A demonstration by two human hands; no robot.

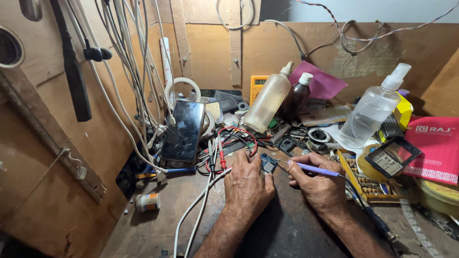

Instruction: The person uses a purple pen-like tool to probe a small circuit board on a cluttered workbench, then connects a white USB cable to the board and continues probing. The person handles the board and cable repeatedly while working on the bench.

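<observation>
My left hand (247, 180) rests palm down on the dark workbench and pins a small blue circuit board (268, 163) with its fingertips. My right hand (319, 184) grips a purple-handled soldering iron (313, 168) like a pen. The iron's thin tip points left and sits at the board's right edge. A dark cable runs from the iron back along my right forearm.
A black smartphone (183, 130) leans upright at the back left among white cables. Red and black probe leads (221, 154) lie beside it. Three bottles (269, 98) stand behind, a clear spray bottle (372, 112) at right. A parts tray (366, 181) and red packet (436, 145) sit right.
</observation>
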